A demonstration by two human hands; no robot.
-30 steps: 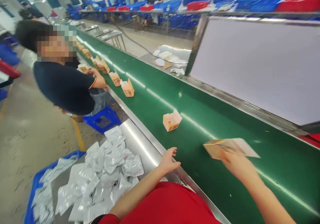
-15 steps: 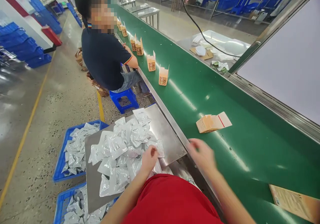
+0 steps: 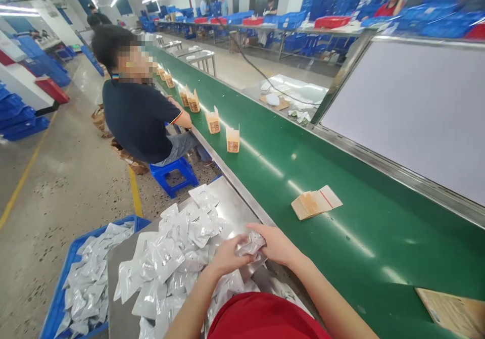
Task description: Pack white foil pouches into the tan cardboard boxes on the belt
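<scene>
And there it is, I've got a silver pouch [image 3: 250, 244] between both hands! My left grip [image 3: 228, 256] curls its fingers round one side, my right grip [image 3: 279, 245] closes on the other, so both are grasping it, just over the metal tabletop [image 3: 237, 205] beside the belt. Out on that green belt [image 3: 265, 187], a row of cartons [image 3: 233, 141] stands upright, flaps open: that much is done, though what's inside them I can't see. The nearer carton [image 3: 316, 202] lies low, its red-striped flap stretched out, and down at lower right there's a flat carton [image 3: 450, 311], not stood up. Plenty left, I'd judge: a big heap of pouches [image 3: 162, 258] sprawls across the tabletop, and the blue crate [image 3: 56, 289] alongside is well stocked too. The one I'm holding isn't set down anywhere yet.
</scene>
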